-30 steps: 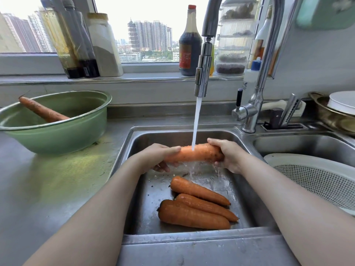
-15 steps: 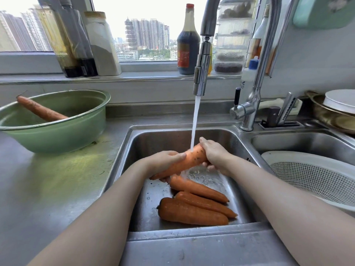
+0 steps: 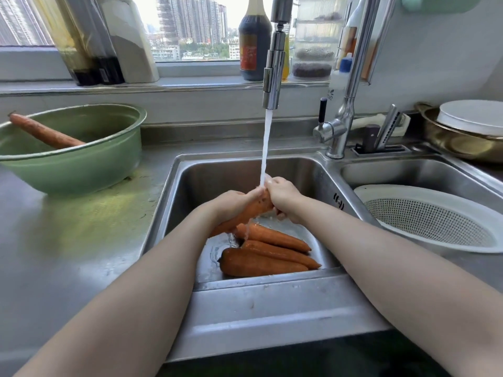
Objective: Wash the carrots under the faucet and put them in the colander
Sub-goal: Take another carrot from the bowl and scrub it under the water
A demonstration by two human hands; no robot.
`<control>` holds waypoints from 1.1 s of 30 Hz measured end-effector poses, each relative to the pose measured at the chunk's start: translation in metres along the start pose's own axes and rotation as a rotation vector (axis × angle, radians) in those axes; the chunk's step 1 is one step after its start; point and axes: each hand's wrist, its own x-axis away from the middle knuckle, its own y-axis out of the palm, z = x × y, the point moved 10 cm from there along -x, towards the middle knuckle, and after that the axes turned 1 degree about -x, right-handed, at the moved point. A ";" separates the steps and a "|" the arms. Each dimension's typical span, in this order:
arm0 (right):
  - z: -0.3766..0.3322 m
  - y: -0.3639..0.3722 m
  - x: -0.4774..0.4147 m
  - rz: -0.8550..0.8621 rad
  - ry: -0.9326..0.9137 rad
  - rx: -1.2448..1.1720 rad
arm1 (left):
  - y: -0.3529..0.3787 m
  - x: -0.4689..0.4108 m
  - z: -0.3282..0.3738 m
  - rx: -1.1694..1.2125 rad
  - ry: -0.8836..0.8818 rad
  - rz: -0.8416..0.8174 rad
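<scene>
Both hands hold one carrot (image 3: 251, 212) under the running faucet (image 3: 273, 74) over the left sink basin (image 3: 196, 175). My left hand (image 3: 231, 205) grips its lower part. My right hand (image 3: 283, 198) is wrapped round its upper, thick end, where the water stream lands. The carrot tilts, thick end up to the right, and is mostly hidden by the fingers. Three more carrots (image 3: 268, 254) lie on the basin floor below. A white colander (image 3: 432, 217) sits in the right basin with no carrots visible in it.
A green bowl (image 3: 89, 161) on the left counter holds one unwashed carrot (image 3: 45, 133). Bottles and jars (image 3: 254, 36) line the windowsill. A brass bowl with a white plate (image 3: 468, 129) stands at the back right, behind a knife rack (image 3: 381, 140).
The held carrot has tilted from level to thick end up, and my hands have closed in toward each other round it. The view has dropped slightly.
</scene>
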 end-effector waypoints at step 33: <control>0.009 0.000 0.001 0.010 0.063 -0.201 | 0.017 -0.002 0.005 0.390 -0.045 -0.071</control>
